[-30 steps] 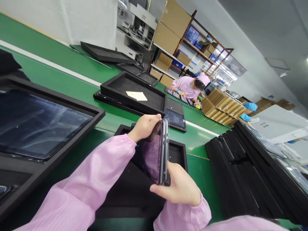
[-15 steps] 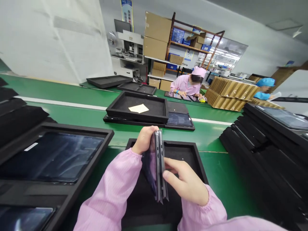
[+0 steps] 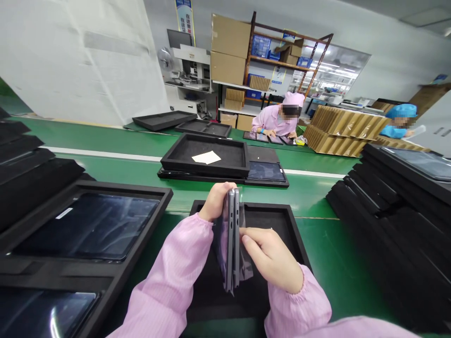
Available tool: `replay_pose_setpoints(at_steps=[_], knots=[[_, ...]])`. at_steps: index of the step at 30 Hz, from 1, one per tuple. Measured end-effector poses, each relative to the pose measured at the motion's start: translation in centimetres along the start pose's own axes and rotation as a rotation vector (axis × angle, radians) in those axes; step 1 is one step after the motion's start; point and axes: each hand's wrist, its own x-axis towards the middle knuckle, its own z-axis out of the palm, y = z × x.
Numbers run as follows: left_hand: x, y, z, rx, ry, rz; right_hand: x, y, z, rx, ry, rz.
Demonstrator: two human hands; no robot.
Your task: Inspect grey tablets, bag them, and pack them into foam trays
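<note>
Two tablets (image 3: 230, 244) stand on edge, face to face, over the middle of a black tray (image 3: 294, 225) on the green bench (image 3: 327, 249). The left hand (image 3: 214, 203) grasps the pair at the far end, thumb across the top. The right hand (image 3: 276, 258) has its fingers bent, tips at the clear film (image 3: 246, 268) hanging off the right tablet (whether it pinches the film or only touches it, I can't tell from here). I'd judge the step in hand to be working at that film. The next move seems to call for a firm left grip and a light right touch.
</note>
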Motion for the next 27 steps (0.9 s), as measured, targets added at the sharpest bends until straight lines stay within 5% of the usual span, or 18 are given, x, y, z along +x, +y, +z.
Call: replay_pose_setpoints(at_steps=[19, 22, 25, 27], knots=[[0.3, -0.4, 0.1, -0.035, 0.097, 0.015, 0.2, -0.2, 0.7, 0.087, 0.038, 0.035], [-0.3, -2.1, 0.6, -0.022, 0.378, 0.035, 0.1, -0.5, 1.6, 0.054, 0.141, 0.11], [-1.1, -5.4, 0.8, -0.034, 0.725, -0.169, 0.1, -0.6, 2.4, -0.074, 0.249, 0.138], [-1.7, -7.5, 0.8, -0.094, 0.663, -0.386, 0.0, -0.6, 2.6, -0.122, 0.264, 0.108]])
